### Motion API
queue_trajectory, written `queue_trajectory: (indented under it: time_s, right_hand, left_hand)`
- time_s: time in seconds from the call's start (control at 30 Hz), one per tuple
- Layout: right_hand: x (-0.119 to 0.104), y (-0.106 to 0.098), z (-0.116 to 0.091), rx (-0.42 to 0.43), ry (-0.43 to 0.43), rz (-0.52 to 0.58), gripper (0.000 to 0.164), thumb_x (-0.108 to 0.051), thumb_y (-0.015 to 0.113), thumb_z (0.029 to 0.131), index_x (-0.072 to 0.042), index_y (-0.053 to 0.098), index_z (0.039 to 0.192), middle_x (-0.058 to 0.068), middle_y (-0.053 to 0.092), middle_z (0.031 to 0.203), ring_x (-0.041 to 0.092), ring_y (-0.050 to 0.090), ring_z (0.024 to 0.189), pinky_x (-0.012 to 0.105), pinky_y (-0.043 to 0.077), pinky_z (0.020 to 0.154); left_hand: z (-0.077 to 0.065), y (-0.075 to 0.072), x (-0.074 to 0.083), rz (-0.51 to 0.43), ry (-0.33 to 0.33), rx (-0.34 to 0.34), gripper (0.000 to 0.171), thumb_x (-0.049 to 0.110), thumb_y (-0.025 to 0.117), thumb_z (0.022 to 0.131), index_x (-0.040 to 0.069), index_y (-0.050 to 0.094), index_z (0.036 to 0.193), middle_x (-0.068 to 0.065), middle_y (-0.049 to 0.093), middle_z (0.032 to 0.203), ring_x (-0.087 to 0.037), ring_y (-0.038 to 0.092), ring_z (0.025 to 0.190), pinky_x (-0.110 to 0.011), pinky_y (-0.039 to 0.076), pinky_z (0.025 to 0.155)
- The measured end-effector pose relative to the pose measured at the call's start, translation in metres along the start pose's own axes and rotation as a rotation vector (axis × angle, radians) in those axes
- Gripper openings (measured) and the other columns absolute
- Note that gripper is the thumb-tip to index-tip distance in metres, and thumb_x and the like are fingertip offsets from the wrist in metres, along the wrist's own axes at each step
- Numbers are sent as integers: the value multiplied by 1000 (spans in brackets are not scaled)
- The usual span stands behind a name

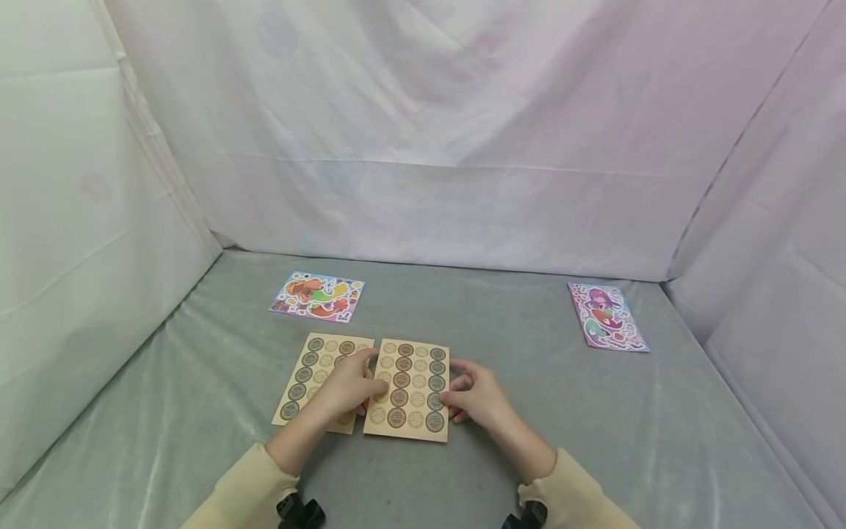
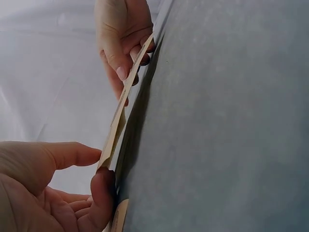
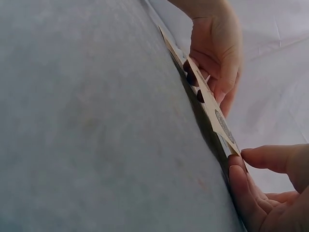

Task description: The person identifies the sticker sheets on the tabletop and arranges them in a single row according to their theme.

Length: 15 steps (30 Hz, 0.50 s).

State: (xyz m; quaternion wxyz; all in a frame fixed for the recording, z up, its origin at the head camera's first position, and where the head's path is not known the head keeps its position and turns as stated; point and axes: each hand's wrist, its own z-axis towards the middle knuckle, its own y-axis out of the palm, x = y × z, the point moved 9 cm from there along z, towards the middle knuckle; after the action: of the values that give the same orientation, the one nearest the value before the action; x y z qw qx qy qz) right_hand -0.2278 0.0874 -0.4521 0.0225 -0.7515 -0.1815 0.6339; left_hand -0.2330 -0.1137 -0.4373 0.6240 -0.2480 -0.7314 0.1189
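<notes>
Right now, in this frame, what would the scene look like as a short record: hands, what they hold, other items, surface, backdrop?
Left hand: pinches left edge of tan sheet
Right hand: pinches its right edge
Held item: printed with columns of round labels
Partly hidden by left hand and arm: second printed sheet
Farther back, left: colorful sheet
Farther back, right: pinkish sheet
Surface: gray cloth
Backdrop: whitish fabric
</notes>
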Motion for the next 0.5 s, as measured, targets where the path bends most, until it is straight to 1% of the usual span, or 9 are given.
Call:
queue_trajectory:
  time_s: [0.13, 0.33, 0.5]
  right_hand:
    - [2, 0, 0, -9, 18, -12, 67, 5, 73, 77, 9, 42, 136, 8, 63, 72, 15, 59, 49, 33, 53, 45]
    - [1, 2, 2, -21, 28, -70, 69, 2, 73, 78, 8, 40, 138, 7, 63, 72, 14, 58, 47, 32, 52, 43]
    - [0, 3, 4, -27, 27, -131, 69, 1, 73, 78, 9, 39, 138, 6, 63, 69, 14, 58, 45, 31, 51, 41]
  left_hand:
    - [1, 1, 2, 35, 10, -6, 68, 3, 67, 78, -5, 40, 141, -6, 53, 55, -14, 45, 37, -23, 39, 35]
    - [0, 1, 6, 88, 22, 5, 68, 5, 67, 79, -4, 41, 141, -5, 51, 51, -12, 42, 34, -22, 36, 32]
    - [-1, 3, 9, 120, 32, 1, 66, 6, 68, 79, -4, 42, 140, -6, 51, 51, -12, 43, 34, -24, 39, 32]
